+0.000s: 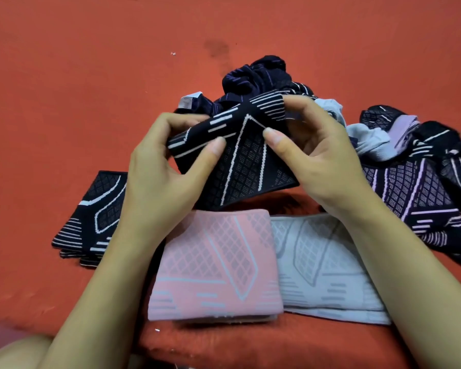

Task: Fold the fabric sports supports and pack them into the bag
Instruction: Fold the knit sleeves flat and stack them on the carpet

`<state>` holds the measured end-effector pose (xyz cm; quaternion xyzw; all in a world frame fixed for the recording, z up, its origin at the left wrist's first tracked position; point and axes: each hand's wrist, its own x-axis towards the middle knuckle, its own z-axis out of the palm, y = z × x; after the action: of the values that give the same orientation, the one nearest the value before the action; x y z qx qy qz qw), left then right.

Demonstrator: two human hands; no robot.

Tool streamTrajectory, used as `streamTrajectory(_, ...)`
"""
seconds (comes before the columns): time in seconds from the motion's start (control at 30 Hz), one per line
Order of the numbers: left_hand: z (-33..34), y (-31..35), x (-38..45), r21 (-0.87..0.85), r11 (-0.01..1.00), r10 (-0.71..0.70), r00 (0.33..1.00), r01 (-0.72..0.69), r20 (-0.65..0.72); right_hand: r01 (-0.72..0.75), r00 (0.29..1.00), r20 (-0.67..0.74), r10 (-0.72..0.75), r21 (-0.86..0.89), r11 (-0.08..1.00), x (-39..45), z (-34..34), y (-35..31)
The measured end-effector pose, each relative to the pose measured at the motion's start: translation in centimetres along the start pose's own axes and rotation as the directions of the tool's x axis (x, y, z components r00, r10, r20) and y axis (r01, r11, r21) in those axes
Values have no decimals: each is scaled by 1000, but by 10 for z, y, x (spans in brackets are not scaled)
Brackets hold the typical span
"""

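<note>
Both the left hand (155, 169) and the right hand (320, 158) pinch a black support (240, 158) above the folded pink support (216, 265) (grey support (320, 265) right); an unfolded pile (410, 166) crowds far right, over the red cloth (91, 75).

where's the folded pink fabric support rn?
Head view, bottom centre: the folded pink fabric support lies on the red surface, right below the black white-lined support held in both hands, with the folded light grey support beside it on its right.
</note>
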<state>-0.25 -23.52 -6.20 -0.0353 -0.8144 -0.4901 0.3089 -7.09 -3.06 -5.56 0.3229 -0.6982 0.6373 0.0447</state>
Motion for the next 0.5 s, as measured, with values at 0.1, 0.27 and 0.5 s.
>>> streamTrajectory(0.1,4,4,-1,-77,995,-59,998,58,-18,-95,995,-11,97,124,988,-2,1,-3)
streamTrajectory(0.27,2,-5,2,-319,926,-242,966,202,-91,-363,927,129,353,66,929,-1,-7,1)
streamTrajectory(0.5,-1,-6,4,-470,827,-327,944,309,44,-327,944,20,328,160,931,1,-5,1)
